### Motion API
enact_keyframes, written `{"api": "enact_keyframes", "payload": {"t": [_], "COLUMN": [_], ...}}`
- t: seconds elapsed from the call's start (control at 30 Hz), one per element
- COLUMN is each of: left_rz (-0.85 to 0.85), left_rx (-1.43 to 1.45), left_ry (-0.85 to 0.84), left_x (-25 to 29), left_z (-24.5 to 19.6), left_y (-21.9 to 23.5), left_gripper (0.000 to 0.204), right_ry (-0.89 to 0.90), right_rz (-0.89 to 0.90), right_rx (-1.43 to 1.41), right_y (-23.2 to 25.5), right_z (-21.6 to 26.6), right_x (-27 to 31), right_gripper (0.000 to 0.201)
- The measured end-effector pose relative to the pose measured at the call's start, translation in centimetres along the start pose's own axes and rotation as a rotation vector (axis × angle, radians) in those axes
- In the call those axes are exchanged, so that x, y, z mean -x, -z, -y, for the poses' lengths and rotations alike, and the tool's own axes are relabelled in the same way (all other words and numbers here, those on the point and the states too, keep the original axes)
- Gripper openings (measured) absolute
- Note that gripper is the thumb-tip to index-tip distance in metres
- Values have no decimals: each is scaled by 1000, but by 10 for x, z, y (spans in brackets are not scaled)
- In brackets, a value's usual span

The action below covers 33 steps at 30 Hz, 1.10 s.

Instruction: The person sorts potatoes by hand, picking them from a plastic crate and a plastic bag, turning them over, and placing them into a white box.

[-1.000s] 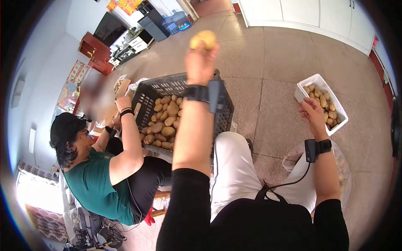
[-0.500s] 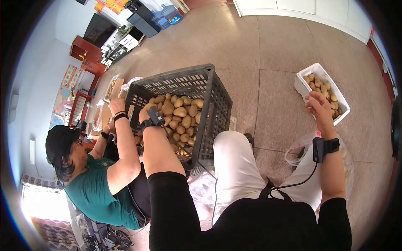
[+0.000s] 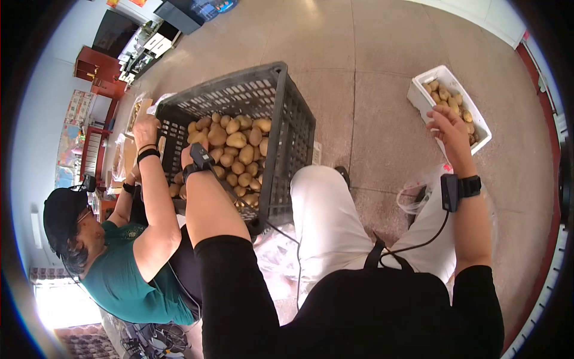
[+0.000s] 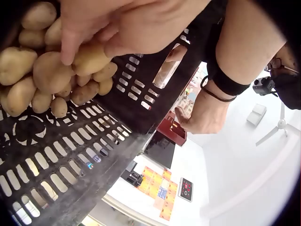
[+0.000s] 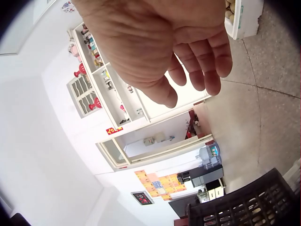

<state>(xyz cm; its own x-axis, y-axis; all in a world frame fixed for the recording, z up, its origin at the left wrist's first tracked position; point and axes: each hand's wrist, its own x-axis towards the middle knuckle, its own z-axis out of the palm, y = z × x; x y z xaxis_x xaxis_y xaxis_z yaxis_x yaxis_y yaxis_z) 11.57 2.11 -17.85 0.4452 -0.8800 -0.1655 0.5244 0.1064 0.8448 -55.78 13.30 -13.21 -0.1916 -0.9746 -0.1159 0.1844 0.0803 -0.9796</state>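
My left hand point(image 3: 190, 157) reaches down into a black plastic crate point(image 3: 278, 113) heaped with potatoes point(image 3: 236, 140). Close up in the left wrist view, the thumb and fingers of this hand point(image 4: 127, 23) pinch one potato point(image 4: 91, 59), its upper part covered by the hand. Other potatoes point(image 4: 19, 66) lie right beside it. To the right, my right hand point(image 3: 452, 131) hangs over the near side of a white foam box point(image 3: 480, 115) with potatoes point(image 3: 448, 99) in it. Its fingers point(image 5: 202, 61) are loosely bent and hold nothing.
At the crate's left side sits another person point(image 3: 128, 263) in a green shirt, one hand point(image 3: 145, 128) near the crate's rim. Tiled floor point(image 3: 359, 107) separates crate and foam box. A clear plastic bag point(image 3: 412, 194) lies near my right leg.
My left hand, raised beyond the crate with a potato a second ago, has come down into the crate among the potatoes. My right hand stays beside the foam box. The head view has shifted.
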Motion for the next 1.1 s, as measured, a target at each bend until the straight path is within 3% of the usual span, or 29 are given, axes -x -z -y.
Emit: {"api": "enact_keyframes", "payload": {"t": [0.13, 0.23, 0.27, 0.33, 0.37, 0.4, 0.5, 0.53, 0.6, 0.73, 0.9, 0.97, 1.03, 1.1], "left_rz": [-109, 38, 287, 618, 625, 252, 476, 493, 571, 663, 775, 822, 1027, 1021], "left_rx": [-68, -789, -756, -1636, -935, -942, -792, -840, -958, -1162, -1328, -1482, -1394, -1416], "left_ry": [163, 91, 67, -136, 67, 130, -272, -338, -464, -654, -488, -478, -514, -504], "left_x": [3, -12, -24, -28, -7, -5, 33, 83, 123, 185, 214, 211, 205, 209], "left_z": [-24, -29, -29, -88, -75, -81, -75, -64, -46, 3, 97, 130, 158, 169], "left_y": [-24, -50, -50, -99, -120, -160, -235, -278, -331, -390, -378, -360, -337, -323], "left_gripper": [24, 27, 28, 26, 25, 25, 25, 30, 35, 35, 32, 21, 26, 29], "right_ry": [5, 2, -1, 60, 56, 89, 110, 103, 96, 143, 149, 159, 172, 168], "right_rz": [-29, -6, -11, 23, 24, 31, 12, -5, -14, -12, 5, 41, 44, 47], "right_rx": [17, 79, 112, 121, 101, 113, -13, -28, -53, -102, -186, -219, -247, -258], "right_y": [-7, 0, 3, 3, 0, 3, -1, -5, -11, -28, -48, -57, -61, -64], "right_z": [8, 1, -3, -3, 1, -2, 0, 0, 0, -2, -10, -13, -15, -15], "right_x": [-3, -5, -8, -7, -4, -6, -6, -6, -8, -7, -9, -12, -13, -12], "right_gripper": [32, 30, 30, 30, 30, 30, 28, 28, 29, 29, 30, 31, 30, 29]}}
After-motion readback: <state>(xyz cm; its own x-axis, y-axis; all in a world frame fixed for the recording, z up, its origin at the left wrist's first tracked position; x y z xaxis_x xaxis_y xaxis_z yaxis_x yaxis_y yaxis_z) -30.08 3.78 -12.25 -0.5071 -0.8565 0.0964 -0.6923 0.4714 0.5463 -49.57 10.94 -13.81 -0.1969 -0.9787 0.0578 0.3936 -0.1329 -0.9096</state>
